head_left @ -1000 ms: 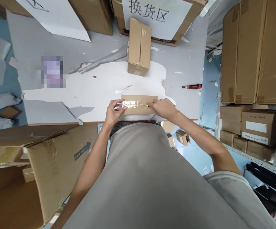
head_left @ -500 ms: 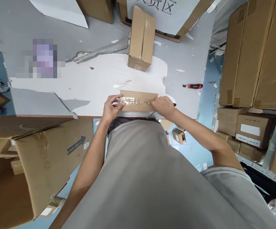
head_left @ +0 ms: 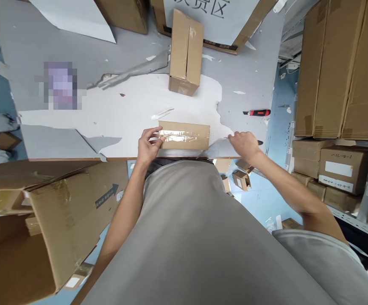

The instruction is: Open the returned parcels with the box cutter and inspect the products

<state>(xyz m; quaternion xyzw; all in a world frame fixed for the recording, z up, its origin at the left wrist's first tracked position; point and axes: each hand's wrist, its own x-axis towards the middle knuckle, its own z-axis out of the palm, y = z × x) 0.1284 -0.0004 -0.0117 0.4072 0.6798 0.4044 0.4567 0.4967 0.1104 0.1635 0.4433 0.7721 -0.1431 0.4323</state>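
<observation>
A small cardboard box (head_left: 184, 144) with shiny clear tape along its top seam lies close to the table's front edge. My left hand (head_left: 149, 146) grips its left end, fingers on the far side and thumb over the top. Clear of the box's right end, my right hand (head_left: 244, 146) is closed around a slim knife (head_left: 260, 142). Its dark handle end sticks out behind the hand and a thin tip shows in front; most of it is hidden by the fingers.
A red and black utility knife (head_left: 257, 112) lies at the table's right. Beyond the small box stands a taller carton (head_left: 185, 51). A large open carton (head_left: 76, 212) is at lower left; stacked boxes (head_left: 336, 72) fill the right-hand shelves.
My right hand has moved right with the knife, from over the box's seam to beyond its right end. My left hand keeps its grip on the box.
</observation>
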